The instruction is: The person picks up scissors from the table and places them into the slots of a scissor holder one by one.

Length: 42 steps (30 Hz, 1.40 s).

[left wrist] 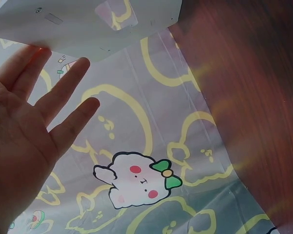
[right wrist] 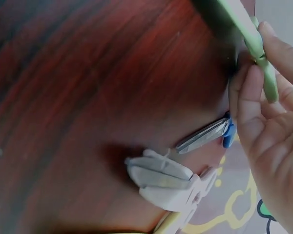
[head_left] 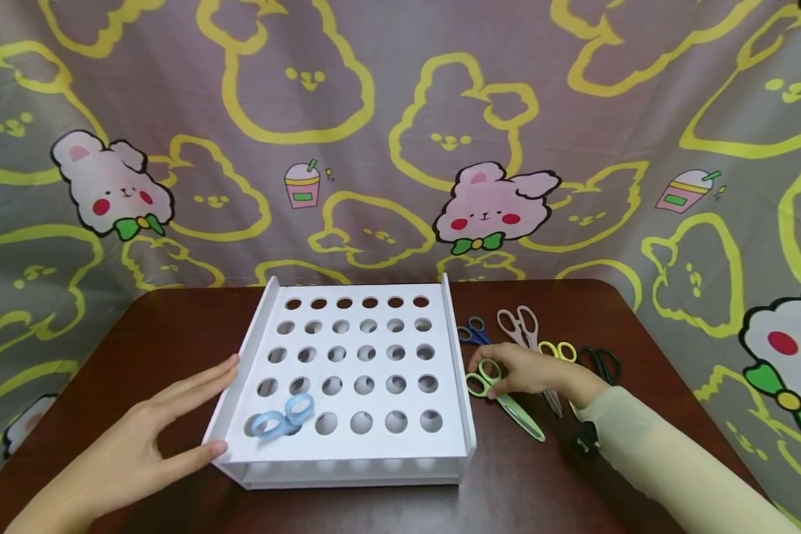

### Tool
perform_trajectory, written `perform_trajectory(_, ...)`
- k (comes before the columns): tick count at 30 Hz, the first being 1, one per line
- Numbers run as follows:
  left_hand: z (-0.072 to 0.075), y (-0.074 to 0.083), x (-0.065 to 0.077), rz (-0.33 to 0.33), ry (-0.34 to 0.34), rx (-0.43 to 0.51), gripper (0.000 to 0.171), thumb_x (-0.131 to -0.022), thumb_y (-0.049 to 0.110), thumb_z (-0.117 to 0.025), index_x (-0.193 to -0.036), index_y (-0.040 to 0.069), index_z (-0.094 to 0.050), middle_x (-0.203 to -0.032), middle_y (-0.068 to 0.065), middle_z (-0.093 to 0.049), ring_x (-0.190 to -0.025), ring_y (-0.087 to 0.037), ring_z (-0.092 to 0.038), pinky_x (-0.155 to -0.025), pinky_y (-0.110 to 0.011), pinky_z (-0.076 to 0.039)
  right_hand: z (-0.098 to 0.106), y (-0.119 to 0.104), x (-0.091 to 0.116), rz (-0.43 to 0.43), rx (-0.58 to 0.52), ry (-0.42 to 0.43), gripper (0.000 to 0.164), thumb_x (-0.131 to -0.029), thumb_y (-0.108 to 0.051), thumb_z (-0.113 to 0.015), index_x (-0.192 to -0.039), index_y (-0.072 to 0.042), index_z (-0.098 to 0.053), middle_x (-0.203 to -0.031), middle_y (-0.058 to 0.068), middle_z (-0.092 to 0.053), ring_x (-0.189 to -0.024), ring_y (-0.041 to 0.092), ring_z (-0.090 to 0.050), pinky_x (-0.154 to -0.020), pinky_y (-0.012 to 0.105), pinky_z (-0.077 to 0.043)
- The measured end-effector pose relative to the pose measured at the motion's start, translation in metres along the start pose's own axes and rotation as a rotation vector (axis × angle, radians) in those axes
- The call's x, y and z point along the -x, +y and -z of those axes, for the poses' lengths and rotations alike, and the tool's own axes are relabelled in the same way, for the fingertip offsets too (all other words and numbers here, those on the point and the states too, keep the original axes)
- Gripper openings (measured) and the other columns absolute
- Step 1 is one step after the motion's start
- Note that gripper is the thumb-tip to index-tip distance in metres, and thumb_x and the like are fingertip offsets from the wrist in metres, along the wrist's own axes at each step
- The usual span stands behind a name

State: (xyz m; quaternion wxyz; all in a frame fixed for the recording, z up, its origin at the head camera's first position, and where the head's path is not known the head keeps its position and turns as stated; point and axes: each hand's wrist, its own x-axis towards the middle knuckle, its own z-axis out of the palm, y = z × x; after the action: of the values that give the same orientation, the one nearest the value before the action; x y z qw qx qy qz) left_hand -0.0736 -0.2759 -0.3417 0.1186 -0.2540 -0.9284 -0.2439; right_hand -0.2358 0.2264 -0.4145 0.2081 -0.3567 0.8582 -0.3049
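A white rack (head_left: 347, 368) with rows of round holes stands on the table. Light blue scissors (head_left: 282, 420) sit in a front-left hole, handles up. My left hand (head_left: 147, 423) is spread against the rack's left side, fingertips and thumb at its edge; the left wrist view shows those fingers (left wrist: 71, 83) straight beside the white panel. To the right of the rack, my right hand (head_left: 523, 368) pinches green scissors (head_left: 521, 417) near their handles. In the right wrist view, thumb and fingers close on the green scissors (right wrist: 251, 41), which are tilted over the table.
Beyond my right hand lie blue scissors (head_left: 475, 330), whitish scissors (head_left: 521, 326), yellow-handled scissors (head_left: 558, 350) and black-handled scissors (head_left: 601, 363). A patterned curtain (head_left: 374, 148) hangs behind the dark wooden table (head_left: 173, 326).
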Motion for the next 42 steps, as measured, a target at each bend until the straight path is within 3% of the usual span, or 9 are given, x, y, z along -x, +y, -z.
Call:
perform_trajectory(8, -0.001, 0.0, 0.0, 0.027, -0.009, -0.009, 0.086, -0.074, 0.028, -0.088, -0.149, 0.026, -0.046, -0.156, 0.013, -0.043, -0.136, 0.019, -0.027, -0.098, 0.005, -0.017, 0.0, 0.003, 0.002, 0.073, -0.125, 0.002, 0.031, -0.082, -0.003, -0.077, -0.108, -0.003, -0.06, -0.078, 0.002, -0.049, -0.07, 0.006, -0.043, -0.061, 0.022, -0.037)
perform_trajectory(15, 0.0, 0.0, 0.0, 0.027, -0.009, -0.011, 0.085, -0.074, 0.028, -0.088, -0.149, 0.026, -0.047, -0.156, 0.013, -0.043, -0.137, 0.019, -0.027, -0.098, 0.005, -0.017, 0.0, 0.004, 0.006, 0.073, -0.115, 0.026, 0.03, -0.083, -0.003, -0.077, -0.108, -0.003, -0.06, -0.078, 0.006, -0.048, -0.07, 0.005, -0.043, -0.061, 0.023, -0.037)
perform_trajectory(25, 0.0, 0.001, -0.001, 0.032, -0.012, -0.012, 0.085, -0.074, 0.029, -0.088, -0.149, 0.027, -0.046, -0.155, 0.013, -0.043, -0.136, 0.02, -0.027, -0.098, 0.005, -0.017, 0.007, -0.001, 0.016, 0.055, -0.037, 0.155, 0.035, -0.084, -0.009, -0.078, -0.115, -0.01, -0.062, -0.082, 0.004, -0.05, -0.072, 0.008, -0.044, -0.061, 0.024, -0.038)
perform_trajectory(42, 0.001, 0.002, -0.001, 0.007, 0.008, -0.002, 0.084, -0.073, 0.024, -0.088, -0.148, 0.025, -0.049, -0.155, 0.011, -0.045, -0.137, 0.017, -0.029, -0.102, 0.003, -0.018, 0.018, -0.015, 0.038, 0.06, -0.086, 0.284, 0.035, -0.084, -0.005, -0.077, -0.116, -0.009, -0.062, -0.081, -0.002, -0.049, -0.064, 0.003, -0.043, -0.055, 0.024, -0.039)
